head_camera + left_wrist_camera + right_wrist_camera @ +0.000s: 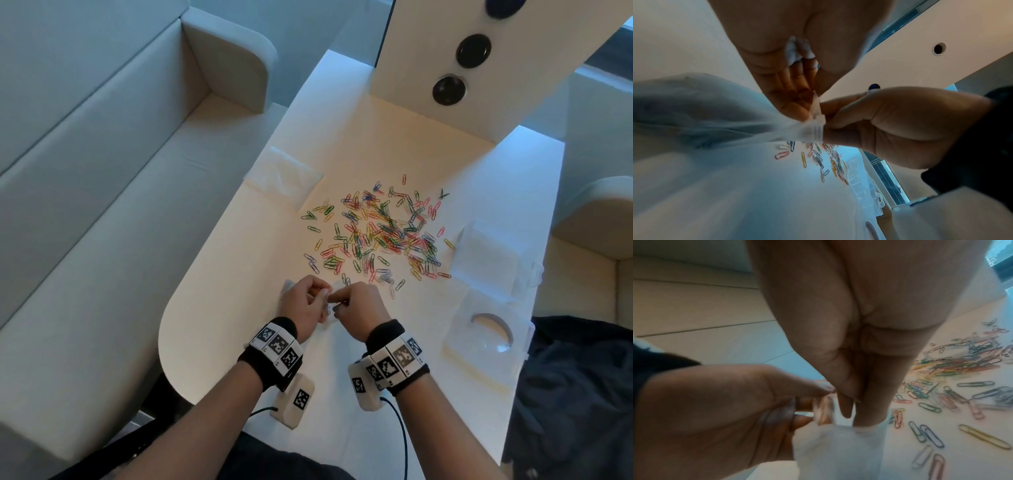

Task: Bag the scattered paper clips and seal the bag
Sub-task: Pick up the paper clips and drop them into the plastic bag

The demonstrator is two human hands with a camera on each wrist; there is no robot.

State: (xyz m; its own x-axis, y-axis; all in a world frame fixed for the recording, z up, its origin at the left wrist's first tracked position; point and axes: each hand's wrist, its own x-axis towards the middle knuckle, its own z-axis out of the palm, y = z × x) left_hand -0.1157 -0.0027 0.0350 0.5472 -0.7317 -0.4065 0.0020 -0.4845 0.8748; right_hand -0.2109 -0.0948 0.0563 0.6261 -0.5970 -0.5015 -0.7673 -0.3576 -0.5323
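Observation:
A small clear zip bag (286, 287) is held just above the near middle of the white table (219, 342). My left hand (321, 295) pinches its mouth from the left, and my right hand (338, 303) pinches it from the right. In the left wrist view the bag (715, 123) hangs limp, and the right hand (890, 128) grips its zip strip (815, 130). The right wrist view has the right fingertips (867, 417) at the bag's (838, 451) top edge beside the left hand (715, 410). Several coloured paper clips (380, 236) lie scattered beyond the hands.
More clear bags lie on the table at the far left (284, 174), at the right (486, 253) and at the near right (486, 339). A white panel with black round holes (445, 68) stands at the back. A white sofa (102, 171) runs along the left; dark cloth (582, 383) lies at the right.

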